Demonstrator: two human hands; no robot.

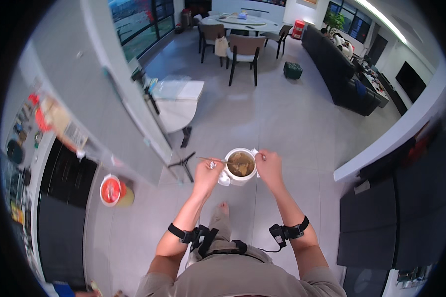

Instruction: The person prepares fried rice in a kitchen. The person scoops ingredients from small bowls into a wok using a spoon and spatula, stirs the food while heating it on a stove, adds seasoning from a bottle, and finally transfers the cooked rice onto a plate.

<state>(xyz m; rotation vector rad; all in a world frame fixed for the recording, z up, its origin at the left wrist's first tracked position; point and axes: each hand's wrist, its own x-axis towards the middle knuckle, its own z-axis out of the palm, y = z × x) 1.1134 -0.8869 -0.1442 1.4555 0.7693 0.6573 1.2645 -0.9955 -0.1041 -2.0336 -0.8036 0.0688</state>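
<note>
A white pot (238, 181) of brown soup with pieces in it hangs level in front of me, over the floor. My left hand (208, 174) is closed on the pot's left side, with crumpled white tissue at the fingers. A thin stick-like utensil (204, 159) passes by that hand and reaches into the soup; whether it is chopsticks or a spoon handle I cannot tell. On the right side, my right hand (268, 165) grips the pot with white tissue between its fingers and the rim. The pot's handles are hidden.
A white table (182, 113) and a black tripod stand (186, 166) are ahead on the left. Beside the left wall stands a bin with a red liner (110, 191). Farther off are a round dining table (271, 26), chairs (244, 46), a green stool (293, 70) and a dark sofa (323, 63).
</note>
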